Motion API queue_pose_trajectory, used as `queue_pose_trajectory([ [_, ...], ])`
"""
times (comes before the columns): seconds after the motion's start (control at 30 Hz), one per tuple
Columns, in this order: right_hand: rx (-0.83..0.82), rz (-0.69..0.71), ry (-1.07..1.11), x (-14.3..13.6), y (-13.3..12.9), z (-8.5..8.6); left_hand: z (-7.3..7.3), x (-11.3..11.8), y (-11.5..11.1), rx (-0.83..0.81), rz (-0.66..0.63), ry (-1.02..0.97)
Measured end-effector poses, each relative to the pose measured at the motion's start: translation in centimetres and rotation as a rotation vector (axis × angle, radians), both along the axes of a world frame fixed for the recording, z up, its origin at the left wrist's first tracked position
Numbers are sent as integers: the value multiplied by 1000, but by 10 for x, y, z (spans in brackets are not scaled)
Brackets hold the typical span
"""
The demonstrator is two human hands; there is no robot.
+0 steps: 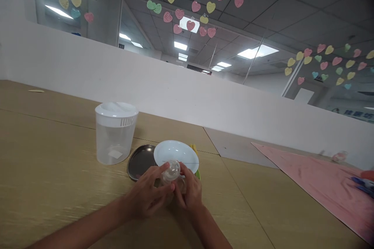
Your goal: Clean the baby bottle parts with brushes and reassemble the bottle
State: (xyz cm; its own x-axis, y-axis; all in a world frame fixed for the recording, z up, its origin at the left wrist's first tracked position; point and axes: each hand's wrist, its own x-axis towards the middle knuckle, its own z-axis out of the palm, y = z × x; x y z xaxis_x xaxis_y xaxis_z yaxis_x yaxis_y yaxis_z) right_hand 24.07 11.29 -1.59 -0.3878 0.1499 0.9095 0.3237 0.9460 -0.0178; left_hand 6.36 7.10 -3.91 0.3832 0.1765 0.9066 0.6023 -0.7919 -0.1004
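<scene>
Both of my hands are closed around a small clear object with a rounded, see-through top (172, 170), perhaps a bottle or jar; its exact kind I cannot make out. My left hand (149, 192) grips it from the left, with thumb and fingers against its side. From the right, my right hand (189, 190) holds it, fingers curled about its edge. Just beyond the hands is a white oval bowl (177, 148), its near rim partly covered by the clear object. A dark metal tray (140, 163) lies to the left of the bowl, partly under it.
A clear plastic bucket with a white lid (117, 134) stands left of the tray. Something yellow (193, 148) and something green (198, 174) show behind the bowl. A pink cloth (318, 179) covers the right side, with blue-handled items (362, 183) on it. A white wall (175, 93) borders the table.
</scene>
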Motion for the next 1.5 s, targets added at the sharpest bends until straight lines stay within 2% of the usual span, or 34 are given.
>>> queue_pose_trajectory([
  [0.3,-26,-34,15,1,2,-1,-7,-1,0,-68,37,-52],
  [0.5,10,-65,24,2,2,-3,-4,0,-3,-108,81,-45],
  [0.8,-10,-69,-11,2,1,0,5,0,-2,-112,43,-65],
  [1.03,-13,-85,-9,2,1,-1,2,-2,-1,-137,96,-62],
  [1.5,-90,-85,-18,1,4,-4,-2,-3,4,-159,49,-147],
])
